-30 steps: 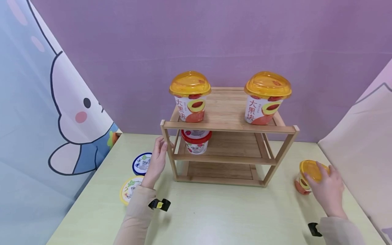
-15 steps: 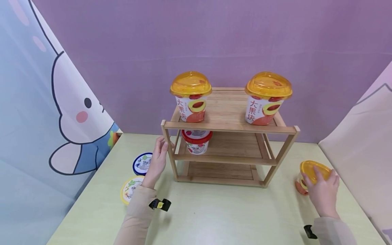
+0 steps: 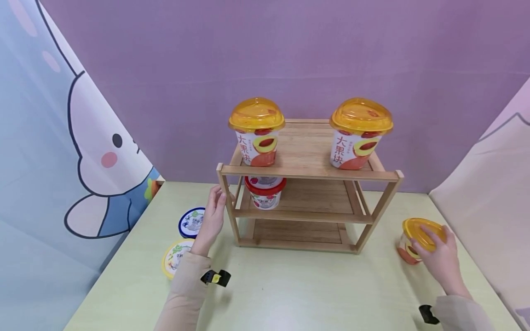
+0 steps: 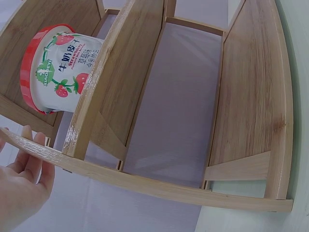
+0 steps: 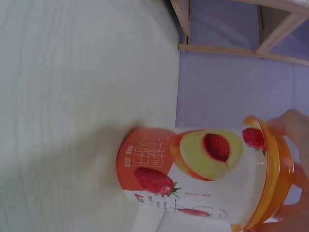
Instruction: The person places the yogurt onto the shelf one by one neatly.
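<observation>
At the right of the head view, my right hand point(image 3: 443, 264) grips the orange domed lid of a yogurt cup point(image 3: 407, 254) from above. The right wrist view shows this cup's peach and strawberry print point(image 5: 207, 164), its base at the pale table. My left hand point(image 3: 212, 216) holds the left front post of a three-tier wooden shelf point(image 3: 314, 172), fingers passing behind the post in the left wrist view. Two matching yogurt cups stand on the top tier, one left point(image 3: 257, 138) and one right point(image 3: 357, 142). Red-rimmed strawberry tubs point(image 3: 266, 201) are stacked on the middle tier.
Left of the shelf, a blue-rimmed tub point(image 3: 192, 222) and a yellow-rimmed tub point(image 3: 173, 258) sit on the table point(image 3: 306, 289), partly hidden by my left arm. A purple cloth point(image 3: 207, 69) hangs behind; printed cloths flank both sides.
My right hand has shifted its fingers about the lid, and the cup has moved slightly left and straightened since half a second ago. My left hand stays at the post.
</observation>
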Action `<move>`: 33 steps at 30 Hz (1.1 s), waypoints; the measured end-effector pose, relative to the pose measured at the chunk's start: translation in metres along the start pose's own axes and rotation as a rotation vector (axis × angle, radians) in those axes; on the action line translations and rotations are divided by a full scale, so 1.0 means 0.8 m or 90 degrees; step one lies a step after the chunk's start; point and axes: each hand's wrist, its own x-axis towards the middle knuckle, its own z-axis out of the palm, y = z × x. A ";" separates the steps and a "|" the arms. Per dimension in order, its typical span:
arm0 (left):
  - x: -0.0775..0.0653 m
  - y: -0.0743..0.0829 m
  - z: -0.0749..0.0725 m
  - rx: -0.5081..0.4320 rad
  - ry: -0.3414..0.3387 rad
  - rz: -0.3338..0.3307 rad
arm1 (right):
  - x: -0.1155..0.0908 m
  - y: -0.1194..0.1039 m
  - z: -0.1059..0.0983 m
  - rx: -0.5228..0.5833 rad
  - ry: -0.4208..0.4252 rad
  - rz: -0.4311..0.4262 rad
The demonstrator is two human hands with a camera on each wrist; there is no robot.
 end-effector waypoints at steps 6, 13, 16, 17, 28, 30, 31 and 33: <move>0.004 -0.025 -0.004 -0.017 -0.003 -0.007 | 0.005 0.009 -0.009 0.037 -0.039 -0.034; 0.001 -0.011 -0.003 -0.009 -0.010 -0.007 | 0.010 0.023 -0.016 0.040 -0.069 -0.084; -0.002 0.002 -0.001 -0.002 -0.009 -0.006 | 0.012 0.027 -0.020 0.048 -0.087 -0.091; -0.002 0.005 0.000 -0.001 -0.009 -0.005 | 0.012 0.028 -0.021 0.051 -0.094 -0.095; 0.003 -0.026 -0.005 -0.009 -0.006 0.001 | 0.017 0.031 -0.029 0.076 -0.133 -0.114; 0.002 -0.019 -0.003 -0.014 -0.004 0.002 | 0.015 0.027 -0.029 0.059 -0.111 -0.089; 0.001 -0.015 -0.002 -0.018 -0.003 0.000 | 0.013 0.024 -0.029 0.056 -0.093 -0.076; 0.000 -0.005 -0.001 -0.017 -0.004 -0.006 | 0.009 0.017 -0.027 0.046 -0.058 -0.043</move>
